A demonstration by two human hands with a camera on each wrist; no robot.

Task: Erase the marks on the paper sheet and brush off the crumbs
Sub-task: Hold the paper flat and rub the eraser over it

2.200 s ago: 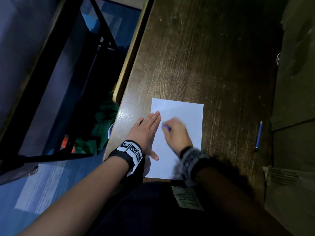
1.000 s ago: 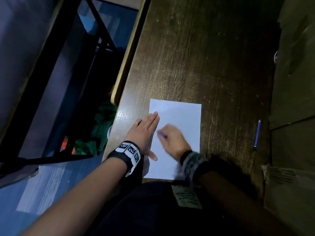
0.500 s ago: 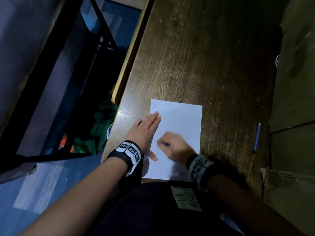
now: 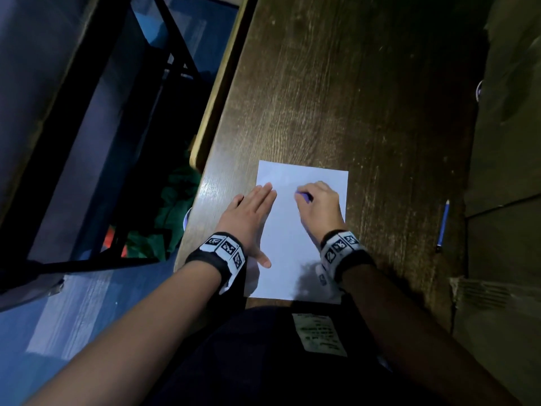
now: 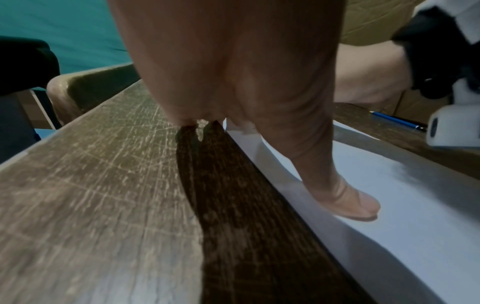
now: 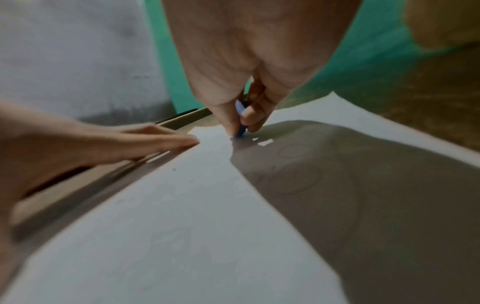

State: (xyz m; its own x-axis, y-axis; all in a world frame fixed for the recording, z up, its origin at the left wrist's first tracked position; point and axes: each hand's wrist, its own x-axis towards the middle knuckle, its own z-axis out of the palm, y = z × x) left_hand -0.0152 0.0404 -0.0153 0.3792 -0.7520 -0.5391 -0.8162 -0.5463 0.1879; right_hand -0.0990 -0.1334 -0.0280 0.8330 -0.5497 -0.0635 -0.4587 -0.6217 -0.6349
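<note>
A white paper sheet (image 4: pixel 288 244) lies at the near edge of the dark wooden table (image 4: pixel 336 98). My left hand (image 4: pixel 248 218) presses flat on the sheet's left edge, fingers straight, thumb (image 5: pixel 358 205) on the paper (image 5: pixel 402 205). My right hand (image 4: pixel 319 205) pinches a small blue eraser (image 4: pixel 303 196) between thumb and fingers and holds its tip on the upper part of the sheet. In the right wrist view the eraser (image 6: pixel 241 123) touches the paper (image 6: pixel 194 205); faint circular pencil marks (image 6: pixel 293 151) show in the hand's shadow.
A blue pencil (image 4: pixel 442 225) lies on the table right of the sheet. Cardboard boxes (image 4: pixel 506 142) stand along the right side. The table's left edge (image 4: pixel 205 159) drops off to a dark chair frame and green cloth (image 4: pixel 172 206) below.
My right hand has moved with the eraser from the sheet's middle left up toward its upper part. The left hand has stayed pressed on the left edge.
</note>
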